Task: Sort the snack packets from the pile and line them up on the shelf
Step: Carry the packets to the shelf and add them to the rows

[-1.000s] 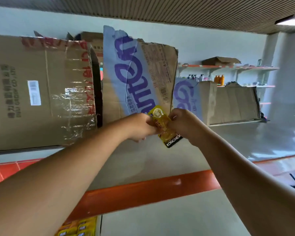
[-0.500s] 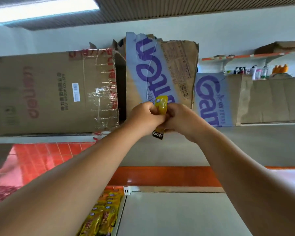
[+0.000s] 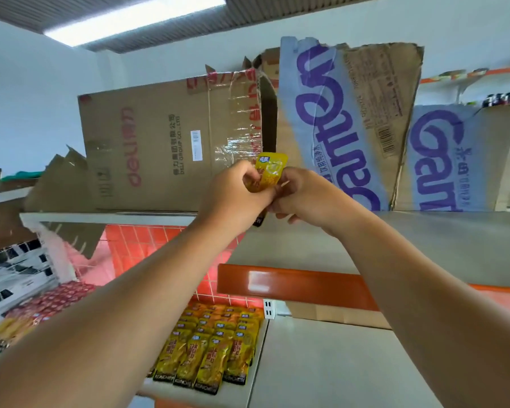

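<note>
A yellow snack packet [image 3: 270, 172] with a black bottom strip is held upright in front of me, pinched from both sides. My left hand [image 3: 233, 195] grips its left edge and my right hand [image 3: 304, 195] grips its right edge; the packet's middle and lower part are hidden behind my fingers. Below, on the white shelf [image 3: 321, 363], rows of matching yellow packets [image 3: 212, 348] lie lined up, overlapping, with their black strips toward me.
Large cardboard boxes [image 3: 159, 142] and torn purple-printed cardboard [image 3: 336, 119] stand on the upper shelf behind my hands. An orange shelf edge [image 3: 292, 284] runs below them. Red packets [image 3: 56, 298] and more yellow packets [image 3: 9, 328] lie on shelves at the left.
The view has swung left and down, bringing the lined-up yellow packets and left shelves into sight. The packet has turned more upright between my two hands, which still hold it.
</note>
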`<state>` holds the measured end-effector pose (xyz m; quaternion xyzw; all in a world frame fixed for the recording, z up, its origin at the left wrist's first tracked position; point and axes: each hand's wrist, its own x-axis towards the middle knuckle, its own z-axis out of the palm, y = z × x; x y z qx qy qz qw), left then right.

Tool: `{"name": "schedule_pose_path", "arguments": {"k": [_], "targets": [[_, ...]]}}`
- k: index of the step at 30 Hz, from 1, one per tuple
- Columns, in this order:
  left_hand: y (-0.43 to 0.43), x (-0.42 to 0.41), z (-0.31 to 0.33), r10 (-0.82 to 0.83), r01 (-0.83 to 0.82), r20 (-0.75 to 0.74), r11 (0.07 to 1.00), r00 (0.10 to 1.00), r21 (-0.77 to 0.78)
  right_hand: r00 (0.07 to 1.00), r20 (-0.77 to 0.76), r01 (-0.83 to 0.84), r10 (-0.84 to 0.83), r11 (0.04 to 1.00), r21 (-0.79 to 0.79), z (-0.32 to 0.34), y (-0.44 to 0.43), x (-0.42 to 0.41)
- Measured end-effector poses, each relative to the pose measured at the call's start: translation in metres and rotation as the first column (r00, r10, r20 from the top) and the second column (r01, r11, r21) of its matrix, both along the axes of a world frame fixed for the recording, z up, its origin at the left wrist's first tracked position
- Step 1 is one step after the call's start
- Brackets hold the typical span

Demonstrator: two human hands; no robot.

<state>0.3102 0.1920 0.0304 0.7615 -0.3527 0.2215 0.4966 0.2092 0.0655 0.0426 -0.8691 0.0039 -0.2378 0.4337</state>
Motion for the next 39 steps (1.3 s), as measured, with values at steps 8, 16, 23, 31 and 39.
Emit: {"name": "schedule_pose_path", "arguments": {"k": [8, 16, 23, 31, 39], "targets": [[0.095, 0.051, -0.018, 0.115, -0.115, 0.001, 0.993, 0.993, 0.02, 0.998, -0.05, 0.022, -0.026, 0.996, -0.082, -0.008, 0.086, 0.075], [0.174, 0.13, -0.06, 0.1, -0.1, -0.005, 0.995, 0.995, -0.024, 0.964, -0.085, 0.227, -0.251, 0.947, -0.227, -0.032, 0.179, 0.158], [0.19, 0.167, -0.133, -0.023, 0.025, -0.078, 0.999, 0.997, 0.031, 0.907, -0.14, 0.403, -0.396, 0.915, 0.024, -0.109, 0.196, 0.184], [0.171, 0.159, -0.233, -0.17, 0.19, -0.141, 0.971, 0.975, 0.146, 0.831, -0.271, 0.518, -0.487, 0.854, 0.055, -0.211, 0.169, 0.169], [0.155, 0.123, -0.327, -0.275, 0.395, -0.347, 0.85, 0.897, 0.349, 0.7, -0.499, 0.674, -0.512, 0.704, 0.223, -0.332, 0.129, 0.128]]}}
